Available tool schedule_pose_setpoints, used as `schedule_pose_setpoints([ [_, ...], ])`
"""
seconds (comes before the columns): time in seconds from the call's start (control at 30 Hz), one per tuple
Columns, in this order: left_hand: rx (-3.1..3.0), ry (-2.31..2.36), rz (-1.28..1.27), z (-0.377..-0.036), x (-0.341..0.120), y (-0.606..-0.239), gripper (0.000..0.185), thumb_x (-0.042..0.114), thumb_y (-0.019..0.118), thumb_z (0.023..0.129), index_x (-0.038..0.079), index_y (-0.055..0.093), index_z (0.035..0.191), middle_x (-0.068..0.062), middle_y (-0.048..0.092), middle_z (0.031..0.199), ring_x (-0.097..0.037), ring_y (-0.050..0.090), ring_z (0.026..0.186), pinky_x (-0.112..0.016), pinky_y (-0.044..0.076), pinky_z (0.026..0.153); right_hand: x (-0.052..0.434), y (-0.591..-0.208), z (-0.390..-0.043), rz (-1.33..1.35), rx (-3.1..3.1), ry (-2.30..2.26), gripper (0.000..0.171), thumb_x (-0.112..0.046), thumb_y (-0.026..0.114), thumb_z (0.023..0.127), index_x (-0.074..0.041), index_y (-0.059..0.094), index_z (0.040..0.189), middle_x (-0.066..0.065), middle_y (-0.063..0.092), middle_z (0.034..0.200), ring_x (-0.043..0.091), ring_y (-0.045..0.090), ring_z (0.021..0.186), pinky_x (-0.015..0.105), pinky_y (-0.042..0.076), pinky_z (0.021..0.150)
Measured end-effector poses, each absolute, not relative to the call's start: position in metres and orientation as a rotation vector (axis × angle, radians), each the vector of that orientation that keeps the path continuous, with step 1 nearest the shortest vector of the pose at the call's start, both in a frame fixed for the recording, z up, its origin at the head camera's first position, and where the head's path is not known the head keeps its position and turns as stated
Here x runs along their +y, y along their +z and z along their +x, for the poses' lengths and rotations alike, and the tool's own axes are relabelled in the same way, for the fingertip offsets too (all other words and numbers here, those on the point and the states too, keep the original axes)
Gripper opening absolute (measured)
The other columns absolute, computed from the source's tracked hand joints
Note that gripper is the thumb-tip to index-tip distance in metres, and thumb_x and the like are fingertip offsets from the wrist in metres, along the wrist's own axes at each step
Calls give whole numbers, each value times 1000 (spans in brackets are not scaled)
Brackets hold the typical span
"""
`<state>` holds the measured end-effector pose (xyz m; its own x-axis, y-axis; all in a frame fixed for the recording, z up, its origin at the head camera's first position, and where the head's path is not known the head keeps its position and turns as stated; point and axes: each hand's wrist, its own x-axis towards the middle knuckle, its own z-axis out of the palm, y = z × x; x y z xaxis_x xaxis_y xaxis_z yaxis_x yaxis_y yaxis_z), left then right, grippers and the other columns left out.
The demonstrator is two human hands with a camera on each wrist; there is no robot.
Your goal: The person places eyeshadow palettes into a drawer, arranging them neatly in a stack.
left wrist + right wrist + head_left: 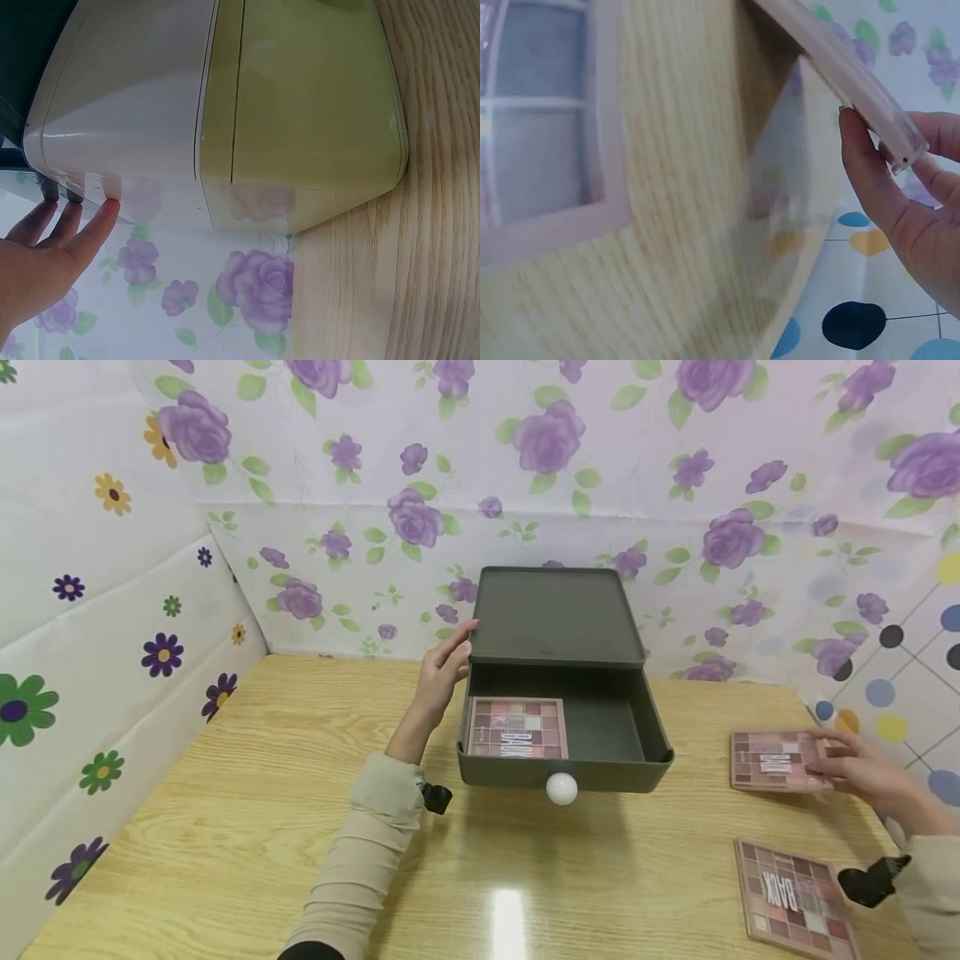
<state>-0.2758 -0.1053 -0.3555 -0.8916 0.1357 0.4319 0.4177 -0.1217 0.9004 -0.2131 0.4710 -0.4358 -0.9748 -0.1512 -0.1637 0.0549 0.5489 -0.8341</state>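
Scene: a wooden table (247,827) is seen from above in the head view, enclosed by floral-printed walls.

Drawer box: a dark green drawer box (557,618) stands at the centre of the frame, its drawer (600,727) pulled out toward the viewer, with a white round knob (562,788) on the front.

Palette in drawer: one pink eyeshadow palette (516,727) lies flat in the left part of the drawer, its long axis running left to right across the frame, its printed lettering upside down to the viewer.

Held palette: a second palette (772,761) is at the right of the frame, beside the drawer, long axis left to right. In the right wrist view its right edge (855,75) is tilted up off the table.

Third palette: another palette (795,900) lies flat at the lower right, turned at a slant, long axis running from upper left to lower right.

Left hand: the left hand (442,670) is raised at the upper left corner of the box, forearm angled up from the lower centre. Its fingers (101,217) are straight and slightly spread, tips touching the box's side.

Right hand: the right hand (862,768) reaches in from the right edge. Its fingers (870,176) are clamped on the raised edge of the held palette, thumb on one face and the rest behind.
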Motion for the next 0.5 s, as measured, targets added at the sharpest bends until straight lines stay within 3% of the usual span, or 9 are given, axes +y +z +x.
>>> schedule_pose_setpoints([
  [0.1,-1934,-2124,-629,-276,-105,-355,50,24,45,89,0,45,133,-9,38,141,-9,57,85,-46,42,89,490,-451,-220,-90,2585,-1410,57,-21,48,94,-27,19,143,40,25,126,-10,51,86,29,50,66],
  [0.23,-1939,-2129,-632,-276,-105,-355,49,23,45,90,0,45,133,-10,36,142,-14,52,103,-50,39,91,504,-459,-221,-85,2588,-1422,62,-25,50,94,-32,16,145,29,30,132,-12,50,87,25,49,67],
  [0.3,-1940,-2131,-638,-276,-105,-355,48,22,45,91,0,44,133,-10,35,143,-18,45,115,-52,38,92,502,-454,-218,-86,2606,-1412,61,-20,50,94,-30,16,145,4,43,122,-11,51,87,24,48,68],
  [0.37,-1937,-2133,-642,-275,-106,-356,47,21,45,91,-1,44,133,-11,34,143,-21,38,123,-53,37,92,506,-457,-218,-76,2633,-1407,63,-27,51,93,-29,15,146,5,41,124,-11,50,88,26,49,71],
  [0.4,-1937,-2131,-640,-275,-106,-356,47,21,45,91,-1,44,133,-11,34,143,-21,37,124,-53,37,92,509,-460,-219,-59,2650,-1410,63,-30,51,93,-31,16,145,-1,40,122,-11,50,88,25,49,71],
  [0.43,-1932,-2133,-640,-275,-106,-356,47,20,45,91,-1,44,133,-11,35,143,-21,38,123,-54,37,92,513,-462,-221,-55,2666,-1408,64,-31,50,93,-29,15,146,5,38,124,-11,50,88,25,49,71],
  [0.47,-1927,-2136,-640,-275,-106,-356,47,20,45,91,-2,44,133,-10,35,143,-20,41,120,-54,37,92,517,-466,-223,-45,2680,-1415,63,-32,50,93,-31,16,146,0,37,121,-12,50,88,24,49,70],
  [0.5,-1926,-2136,-637,-275,-106,-356,47,20,45,91,-2,44,133,-10,35,142,-19,43,116,-53,37,92,521,-469,-225,-37,2693,-1419,63,-33,50,93,-31,16,146,4,36,122,-12,50,88,24,49,70],
])
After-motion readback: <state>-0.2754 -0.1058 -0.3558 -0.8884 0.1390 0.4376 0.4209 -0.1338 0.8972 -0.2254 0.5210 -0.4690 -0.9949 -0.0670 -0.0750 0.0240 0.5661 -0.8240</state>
